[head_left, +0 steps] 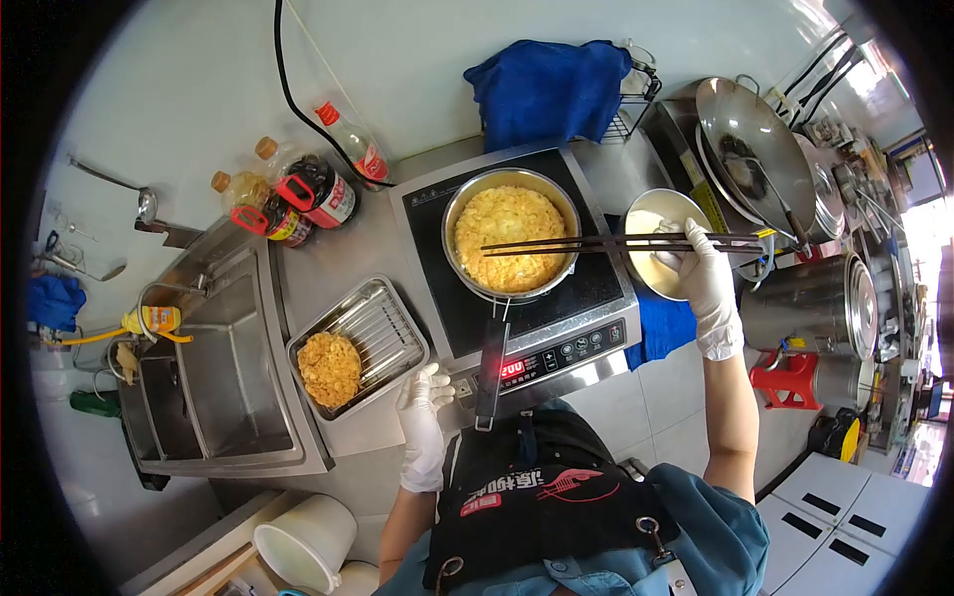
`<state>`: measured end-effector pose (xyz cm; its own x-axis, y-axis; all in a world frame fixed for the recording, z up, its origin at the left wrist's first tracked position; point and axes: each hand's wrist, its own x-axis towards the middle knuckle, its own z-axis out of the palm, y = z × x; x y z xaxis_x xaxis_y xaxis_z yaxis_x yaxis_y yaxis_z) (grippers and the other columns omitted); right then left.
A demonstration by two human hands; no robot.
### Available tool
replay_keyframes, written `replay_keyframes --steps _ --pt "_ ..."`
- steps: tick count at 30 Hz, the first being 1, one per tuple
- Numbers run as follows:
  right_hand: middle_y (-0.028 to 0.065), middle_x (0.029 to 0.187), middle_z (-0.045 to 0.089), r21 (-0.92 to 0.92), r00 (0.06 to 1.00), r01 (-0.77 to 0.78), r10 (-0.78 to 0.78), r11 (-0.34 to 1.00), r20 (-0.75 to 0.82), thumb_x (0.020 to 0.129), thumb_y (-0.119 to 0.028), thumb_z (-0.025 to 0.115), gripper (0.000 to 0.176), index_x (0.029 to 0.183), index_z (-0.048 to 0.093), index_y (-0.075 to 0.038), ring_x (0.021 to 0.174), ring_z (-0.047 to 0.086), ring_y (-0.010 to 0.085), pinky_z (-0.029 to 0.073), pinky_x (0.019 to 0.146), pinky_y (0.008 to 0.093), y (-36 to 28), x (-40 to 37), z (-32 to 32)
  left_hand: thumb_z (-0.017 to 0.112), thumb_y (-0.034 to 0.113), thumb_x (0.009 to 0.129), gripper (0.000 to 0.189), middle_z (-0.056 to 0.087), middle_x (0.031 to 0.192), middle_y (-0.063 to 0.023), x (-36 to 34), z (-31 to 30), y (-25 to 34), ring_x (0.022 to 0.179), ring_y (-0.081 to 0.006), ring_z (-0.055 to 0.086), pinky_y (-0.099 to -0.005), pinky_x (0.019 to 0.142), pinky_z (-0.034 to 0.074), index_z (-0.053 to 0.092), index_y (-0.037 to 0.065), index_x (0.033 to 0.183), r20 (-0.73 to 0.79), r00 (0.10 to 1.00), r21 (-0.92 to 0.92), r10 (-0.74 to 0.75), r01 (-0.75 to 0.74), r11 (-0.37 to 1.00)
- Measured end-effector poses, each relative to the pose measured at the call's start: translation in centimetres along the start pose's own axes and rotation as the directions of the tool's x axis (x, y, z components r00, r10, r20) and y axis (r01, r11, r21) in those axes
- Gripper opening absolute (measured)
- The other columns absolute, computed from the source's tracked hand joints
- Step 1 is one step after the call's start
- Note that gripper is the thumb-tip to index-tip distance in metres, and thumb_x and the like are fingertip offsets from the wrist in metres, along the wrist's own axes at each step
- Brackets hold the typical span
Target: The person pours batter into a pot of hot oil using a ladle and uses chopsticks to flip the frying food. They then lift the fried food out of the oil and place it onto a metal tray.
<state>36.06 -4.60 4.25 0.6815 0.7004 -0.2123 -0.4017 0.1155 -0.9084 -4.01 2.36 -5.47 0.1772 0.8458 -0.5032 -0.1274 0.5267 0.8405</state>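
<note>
A pair of long dark chopsticks (596, 243) is gripped in my right hand (711, 288), which wears a white glove. Their tips reach over a golden fried cake (509, 234) that fills a round steel pan (447, 233). The pan sits on a black induction cooktop (422, 214), its dark handle (490, 372) pointing toward me. Beneath the right hand is a steel bowl (636, 204) with pale yellow batter. My left hand (424, 422), also gloved, hangs empty with loosely bent fingers by the counter edge, near a steel tray (393, 343) holding a browned fried cake (329, 370).
Sauce bottles (316, 189) stand by the wall at the back left. A double sink (234, 368) lies on the left. Blue cloth (542, 94) hangs behind the cooktop. To the right are a large wok (755, 119) and a tall steel pot (800, 308). A white bucket (308, 536) stands below.
</note>
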Motion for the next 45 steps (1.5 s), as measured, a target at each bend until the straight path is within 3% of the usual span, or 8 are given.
replay_keyframes --steps 8,19,29,35,38,40,42,45 --pt "0.014 0.093 0.063 0.035 0.999 0.027 -0.026 0.999 -0.025 0.09 -0.017 0.053 0.023 0.099 0.056 0.004 0.083 0.064 0.0198 0.057 0.07 0.0311 -2.7 -0.6 -1.0 0.048 0.026 0.094 0.032 0.061 0.083 -0.0073 0.1 -0.1 0.0 0.069 -0.0123 0.058 -0.0228 0.064 0.047 0.056 -0.001 0.11 0.001 1.0 0.003 0.013 -0.013 1.0" --pt "0.01 0.085 0.062 -0.26 0.994 0.106 -0.099 0.96 0.039 0.09 -0.015 0.054 0.019 0.093 0.057 0.004 0.078 0.062 0.0169 0.056 0.068 0.0284 -5.1 -0.8 0.8 0.047 0.025 0.095 0.032 0.061 0.083 -0.0076 0.1 -0.5 0.3 0.07 -0.0125 0.058 -0.023 0.064 0.047 0.056 -0.002 0.109 0.001 1.0 -0.009 0.018 -0.018 1.0" --pt "0.012 0.088 0.064 -0.263 0.989 0.144 -0.148 0.954 0.003 0.091 -0.018 0.053 0.022 0.092 0.059 0.003 0.078 0.064 0.018 0.056 0.064 0.0269 -6.0 -1.9 1.1 0.047 0.024 0.094 0.032 0.061 0.083 -0.0078 0.4 -1.4 -0.4 0.069 -0.0129 0.058 -0.0234 0.064 0.047 0.057 -0.003 0.108 -0.015 1.0 -0.027 -0.003 0.003 1.0" --pt "0.0159 0.096 0.063 -0.137 0.972 0.207 -0.22 0.969 -0.083 0.094 -0.027 0.047 0.036 0.098 0.06 0.007 0.086 0.063 0.0198 0.053 0.077 0.0293 -5.6 -4.1 0.5 0.047 0.025 0.094 0.033 0.061 0.084 -0.0082 0.3 -1.2 0.1 0.069 -0.0132 0.058 -0.0236 0.064 0.047 0.056 -0.003 0.11 -0.004 1.0 -0.031 0.026 -0.026 0.999" --pt "0.0115 0.102 0.06 -0.406 0.916 0.338 -0.395 0.849 -0.063 0.095 -0.026 0.046 0.033 0.103 0.06 0.002 0.092 0.059 0.0168 0.05 0.082 0.0298 -4.5 -7.6 2.6 0.047 0.025 0.094 0.033 0.061 0.083 -0.0083 0.4 -1.4 -0.1 0.068 -0.0133 0.058 -0.0239 0.064 0.048 0.057 -0.002 0.11 -0.006 1.0 -0.067 0.028 -0.029 0.997" --pt "0.0103 0.1 0.062 -0.38 0.894 0.343 -0.423 0.859 -0.149 0.094 -0.019 0.045 0.028 0.098 0.062 0.002 0.092 0.059 0.0159 0.047 0.085 0.0312 -2.9 -10.2 4.5 0.047 0.025 0.094 0.033 0.061 0.083 -0.0082 0.4 -1.2 0.0 0.068 -0.0133 0.058 -0.0241 0.064 0.048 0.057 -0.002 0.11 -0.015 0.999 -0.072 0.028 -0.029 0.997" --pt "0.0108 0.097 0.063 -0.638 0.807 0.459 -0.59 0.618 0.009 0.092 -0.016 0.048 0.024 0.097 0.063 0.002 0.092 0.059 0.0181 0.046 0.085 0.0322 -0.6 -11.7 3.9 0.048 0.025 0.094 0.033 0.061 0.083 -0.0082 0.4 -1.1 0.0 0.068 -0.0134 0.058 -0.0243 0.064 0.048 0.057 -0.002 0.11 -0.024 0.999 -0.075 0.028 -0.03 0.997" --pt "0.0135 0.098 0.064 -0.503 0.75 0.632 -0.628 0.59 0.207 0.082 -0.001 0.057 0.015 0.094 0.064 0.003 0.095 0.059 0.0227 0.045 0.087 0.0321 2.1 -13.4 4.7 0.048 0.026 0.094 0.033 0.062 0.082 -0.0082 0.3 -1.0 0.1 0.068 -0.0134 0.058 -0.0242 0.063 0.048 0.057 -0.002 0.11 -0.005 0.999 -0.091 0.05 -0.05 0.995"
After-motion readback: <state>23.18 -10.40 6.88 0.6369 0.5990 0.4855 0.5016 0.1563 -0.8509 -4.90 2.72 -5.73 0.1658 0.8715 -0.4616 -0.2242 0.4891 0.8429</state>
